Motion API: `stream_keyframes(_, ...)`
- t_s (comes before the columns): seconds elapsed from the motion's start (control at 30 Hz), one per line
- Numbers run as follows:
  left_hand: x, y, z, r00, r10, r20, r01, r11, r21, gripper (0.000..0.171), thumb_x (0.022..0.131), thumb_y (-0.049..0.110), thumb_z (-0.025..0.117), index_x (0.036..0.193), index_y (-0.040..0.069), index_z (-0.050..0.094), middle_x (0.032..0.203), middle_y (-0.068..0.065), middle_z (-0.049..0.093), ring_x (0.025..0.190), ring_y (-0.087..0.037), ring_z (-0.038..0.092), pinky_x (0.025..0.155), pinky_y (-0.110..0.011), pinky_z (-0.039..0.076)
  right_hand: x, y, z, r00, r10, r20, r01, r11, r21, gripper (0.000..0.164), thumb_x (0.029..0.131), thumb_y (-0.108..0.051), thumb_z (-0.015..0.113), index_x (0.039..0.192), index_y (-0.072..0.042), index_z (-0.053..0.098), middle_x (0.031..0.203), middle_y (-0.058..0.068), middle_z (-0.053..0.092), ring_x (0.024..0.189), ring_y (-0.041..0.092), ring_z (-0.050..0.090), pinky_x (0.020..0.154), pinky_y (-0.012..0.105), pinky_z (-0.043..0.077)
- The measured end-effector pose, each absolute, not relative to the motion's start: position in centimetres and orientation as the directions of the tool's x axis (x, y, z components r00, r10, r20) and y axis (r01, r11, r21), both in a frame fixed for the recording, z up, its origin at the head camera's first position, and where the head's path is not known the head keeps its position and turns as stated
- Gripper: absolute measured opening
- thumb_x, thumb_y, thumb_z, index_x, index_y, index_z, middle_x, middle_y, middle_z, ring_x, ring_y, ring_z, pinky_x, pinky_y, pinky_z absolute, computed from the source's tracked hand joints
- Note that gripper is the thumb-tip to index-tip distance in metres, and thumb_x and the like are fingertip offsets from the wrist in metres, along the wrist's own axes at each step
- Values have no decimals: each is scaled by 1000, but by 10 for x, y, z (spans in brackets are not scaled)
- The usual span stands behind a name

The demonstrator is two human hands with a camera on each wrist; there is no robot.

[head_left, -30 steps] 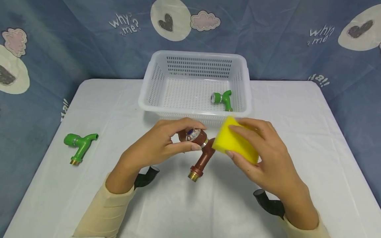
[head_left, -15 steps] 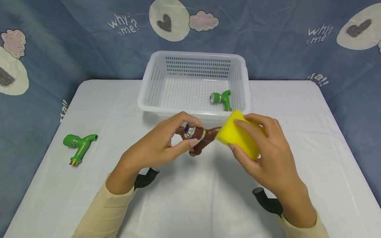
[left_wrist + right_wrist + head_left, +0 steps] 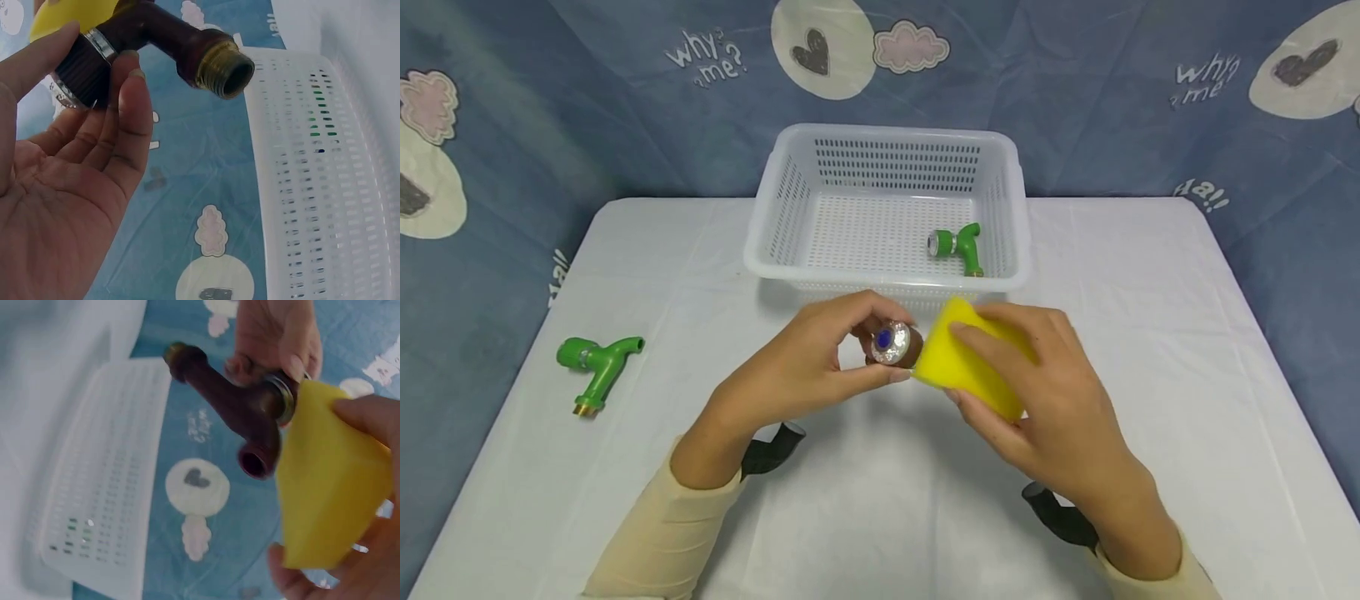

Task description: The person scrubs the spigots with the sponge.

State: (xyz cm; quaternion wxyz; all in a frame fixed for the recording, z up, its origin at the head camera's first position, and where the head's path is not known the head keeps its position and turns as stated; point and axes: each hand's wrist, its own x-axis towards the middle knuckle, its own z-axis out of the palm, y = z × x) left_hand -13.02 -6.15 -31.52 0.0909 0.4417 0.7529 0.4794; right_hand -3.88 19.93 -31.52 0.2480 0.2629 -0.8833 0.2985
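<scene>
The largest thing is the blue cloth (image 3: 1075, 108), which hangs behind and at the sides, printed with pale round shapes, pink clouds and words such as "why me?". Before it lies the white table (image 3: 880, 533), and at its far edge stands the white basket (image 3: 850, 273), whose walls and floor have many small holes. From the near side come two arms in beige sleeves (image 3: 662, 533). The left hand (image 3: 816, 354) pinches the knob of the brown tap between thumb and fingers, and the right hand (image 3: 1052, 400) grips the yellow sponge (image 3: 955, 354), with the thumb on the near side and the fingers over the far side. The sponge is next in size; its edge lies right at the collar of the brown tap (image 3: 897, 345), though I cannot tell exactly how much of it touches. This tap is held above the table, in front of the basket; in the head view the sponge hides a part of it. A green tap (image 3: 601, 367) lies on the table at the left, well apart from the hands, and a smaller-looking green tap (image 3: 958, 246) lies inside the basket, near its right front corner. Smallest are the brass threaded end (image 3: 226, 74) of the brown tap and the blue disc (image 3: 884, 338) on its knob.
</scene>
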Motion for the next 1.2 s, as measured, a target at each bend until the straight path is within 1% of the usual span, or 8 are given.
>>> stream_keyframes(0.1, -130, -62, -315, -578, 759, 299, 601, 148, 786, 41, 90, 10, 85, 125, 14, 64, 112, 9, 66, 93, -9, 62, 81, -31, 57, -41, 198, -318, -747, -388, 539, -628, 677, -384, 42, 105, -38, 59, 129, -6, 72, 137, 20, 60, 116, 40, 54, 96, 47, 46)
stream_keyframes(0.2, -130, -63, -314, -579, 759, 299, 611, 161, 775, 40, 92, 9, 82, 126, 14, 63, 113, 8, 65, 94, -9, 61, 81, -30, 57, -42, 201, -318, -746, -410, 525, -632, 685, -363, 37, 97, -26, 66, 126, -7, 74, 134, 20, 61, 113, 40, 55, 93, 50, 46)
stream_keyframes(0.33, -132, -64, -314, -597, 743, 302, 615, 182, 767, 38, 93, 8, 80, 125, 14, 61, 112, 8, 64, 93, -10, 60, 80, -29, 56, -42, 211, -317, -771, -396, 498, -596, 724, -347, 40, 87, -21, 72, 125, -7, 75, 134, 18, 62, 112, 38, 55, 89, 48, 47)
stream_keyframes(0.57, -134, -66, -315, -640, 700, 317, 604, 204, 770, 38, 90, 3, 78, 121, 13, 60, 112, 6, 62, 91, -12, 59, 78, -32, 56, -43, 221, -314, -794, -363, 487, -561, 746, -358, 43, 85, -22, 76, 126, -9, 74, 135, 15, 62, 113, 34, 56, 82, 43, 49)
stream_keyframes(0.7, -133, -64, -316, -641, 697, 321, 596, 188, 781, 36, 90, 4, 78, 120, 14, 61, 112, 7, 62, 93, -12, 59, 79, -31, 55, -42, 216, -314, -775, -353, 525, -585, 715, -382, 42, 91, -29, 73, 128, -9, 73, 135, 15, 61, 116, 34, 56, 81, 44, 52)
stream_keyframes(0.83, -132, -62, -317, -629, 709, 317, 585, 164, 795, 36, 91, 7, 80, 120, 15, 61, 113, 7, 62, 95, -12, 60, 80, -31, 55, -42, 204, -317, -744, -388, 544, -631, 674, -383, 43, 103, -40, 61, 129, -8, 72, 135, 18, 61, 115, 38, 56, 89, 47, 51)
stream_keyframes(0.93, -132, -60, -317, -638, 698, 324, 580, 159, 799, 35, 91, 11, 82, 119, 15, 61, 112, 8, 63, 94, -12, 60, 80, -31, 56, -43, 197, -320, -721, -425, 547, -661, 659, -359, 41, 104, -38, 60, 128, -7, 72, 133, 21, 61, 113, 41, 56, 93, 50, 48)
stream_keyframes(1.2, -132, -60, -315, -676, 622, 395, 615, 181, 767, 28, 91, 9, 81, 111, 15, 63, 110, 8, 60, 95, -12, 57, 78, -30, 53, -45, 207, -319, -737, -397, 547, -627, 705, -333, 41, 86, -22, 76, 123, -7, 74, 132, 19, 62, 110, 40, 56, 88, 50, 48)
